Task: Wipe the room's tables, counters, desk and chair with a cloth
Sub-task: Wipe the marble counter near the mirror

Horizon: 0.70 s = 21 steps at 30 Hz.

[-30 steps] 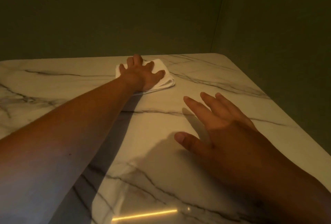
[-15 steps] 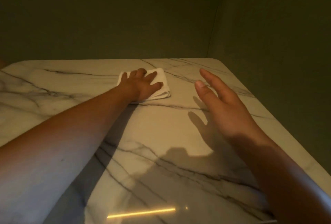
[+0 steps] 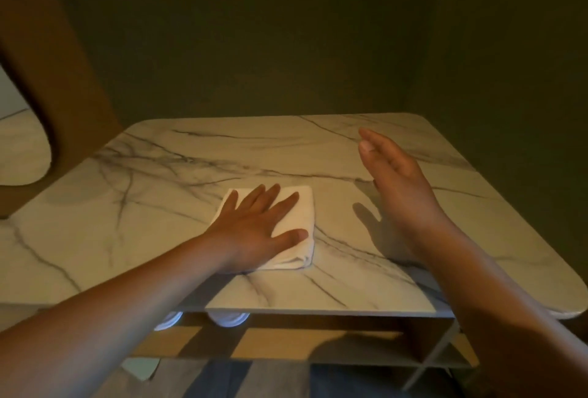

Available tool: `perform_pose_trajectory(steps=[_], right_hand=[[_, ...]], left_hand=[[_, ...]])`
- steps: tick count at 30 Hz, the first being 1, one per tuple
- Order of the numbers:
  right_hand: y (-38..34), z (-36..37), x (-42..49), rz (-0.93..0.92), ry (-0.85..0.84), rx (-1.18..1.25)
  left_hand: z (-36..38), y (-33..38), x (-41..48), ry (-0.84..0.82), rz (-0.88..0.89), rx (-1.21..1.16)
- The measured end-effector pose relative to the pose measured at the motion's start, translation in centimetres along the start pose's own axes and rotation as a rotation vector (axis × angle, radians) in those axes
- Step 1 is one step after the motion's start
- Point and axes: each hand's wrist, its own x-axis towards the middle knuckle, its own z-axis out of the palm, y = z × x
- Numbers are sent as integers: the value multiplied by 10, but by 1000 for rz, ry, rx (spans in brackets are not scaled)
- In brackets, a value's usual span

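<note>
A folded white cloth [image 3: 296, 216] lies near the middle of a white marble tabletop [image 3: 159, 206] with dark veins. My left hand [image 3: 254, 226] presses flat on the cloth, fingers spread and straight, covering its left part. To the right, my right hand [image 3: 394, 181] hovers above the tabletop with straight fingers held together, edge-on, holding nothing. Its shadow falls on the marble below it.
A brown curved chair back [image 3: 47, 73] stands at the far left beside the table. Dark green walls close the corner behind and to the right. Under the tabletop is a lower shelf [image 3: 286, 343] with two white round objects [image 3: 227, 318] at its front.
My left hand has dragged the cloth from the far side toward the near edge. My right hand lifted off the marble and rose. The view pulled back, showing the table's front edge and shelf.
</note>
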Motion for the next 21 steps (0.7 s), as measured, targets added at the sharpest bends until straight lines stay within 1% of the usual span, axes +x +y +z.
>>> perform_pose_trajectory(steps=[4,8,13,16,17,18,21], right_hand=[[2,6,-2,-26,-45,-48],[5,10,5,-39,-80,-74],[15,13,16,-170,-195,-362],[25,20,18,-198,-255,-436],[30,24,19,-198,-301,-500],[34,28,18,-206,-366,-615],[47,40,24,-222,-588,-1063]], left_hand=[[-1,8,-48,-26,3,-29],[-7,17,-69,-84,-12,-10],[-7,16,-63,-101,-21,-7],[-6,11,-47,-76,-26,-7],[-5,8,-39,-64,-33,-5],[-5,6,-31,-61,-44,-8],[-6,-1,-4,-52,-87,-56]])
